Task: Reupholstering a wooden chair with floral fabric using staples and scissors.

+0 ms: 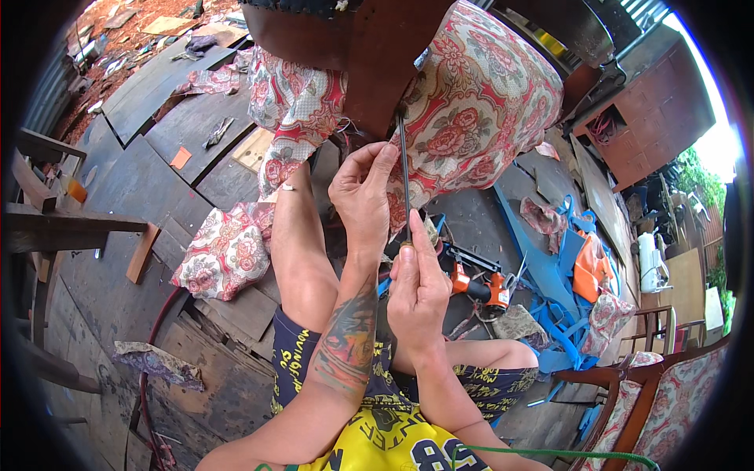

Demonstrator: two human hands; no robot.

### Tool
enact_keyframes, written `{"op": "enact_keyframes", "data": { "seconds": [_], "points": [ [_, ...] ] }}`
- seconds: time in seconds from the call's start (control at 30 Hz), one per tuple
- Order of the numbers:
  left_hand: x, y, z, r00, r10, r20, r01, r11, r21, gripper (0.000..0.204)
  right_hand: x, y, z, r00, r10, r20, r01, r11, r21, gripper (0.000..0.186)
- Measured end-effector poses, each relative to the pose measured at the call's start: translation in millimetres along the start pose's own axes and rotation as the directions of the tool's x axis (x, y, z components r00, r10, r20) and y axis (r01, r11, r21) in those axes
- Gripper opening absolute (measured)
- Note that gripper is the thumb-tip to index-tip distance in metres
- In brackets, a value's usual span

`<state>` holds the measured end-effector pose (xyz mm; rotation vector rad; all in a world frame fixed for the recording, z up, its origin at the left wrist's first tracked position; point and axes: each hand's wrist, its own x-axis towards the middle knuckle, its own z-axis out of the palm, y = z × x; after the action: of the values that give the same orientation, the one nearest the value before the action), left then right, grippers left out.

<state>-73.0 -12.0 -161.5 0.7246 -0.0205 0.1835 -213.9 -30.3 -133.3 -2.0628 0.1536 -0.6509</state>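
Observation:
My right hand [420, 294] is closed around the handle of a long, thin screwdriver [405, 177], index finger stretched along it. Its dark shaft points up and away, with the tip at the seam between a brown wooden chair frame [381, 71] and red-and-cream floral upholstery fabric [479, 102]. Beside the shaft, my left hand [365, 188] is pinched, thumb against forefinger; what lies between them is hidden. A loose flap of the same fabric [294, 102] hangs left of the frame. The screwdriver's tip is hard to make out.
An orange-and-black power tool [479, 290] lies right of my hands, near tangled blue strips [561, 314] and an orange bag [594, 263]. A floral cushion [224, 255] rests by my left leg. A red hose [149, 353] crosses the board floor. Wooden furniture stands at both sides.

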Motion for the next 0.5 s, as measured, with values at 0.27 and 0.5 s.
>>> {"op": "enact_keyframes", "data": {
  "seconds": [0.27,0.5],
  "points": [
    [1.8,2.9,0.3,1.0,-0.011,0.0,0.011,1.0,-0.029,0.015,9.5,-18.4,7.7,0.992,0.12,-0.035,-0.122,0.99,-0.069,0.042],
    [2.2,6.9,6.4,1.0,0.012,-0.023,-0.011,0.999,0.03,0.012,12.0,-19.8,30.8,0.991,-0.055,-0.122,0.034,0.985,-0.17,0.047]
  ]
}}
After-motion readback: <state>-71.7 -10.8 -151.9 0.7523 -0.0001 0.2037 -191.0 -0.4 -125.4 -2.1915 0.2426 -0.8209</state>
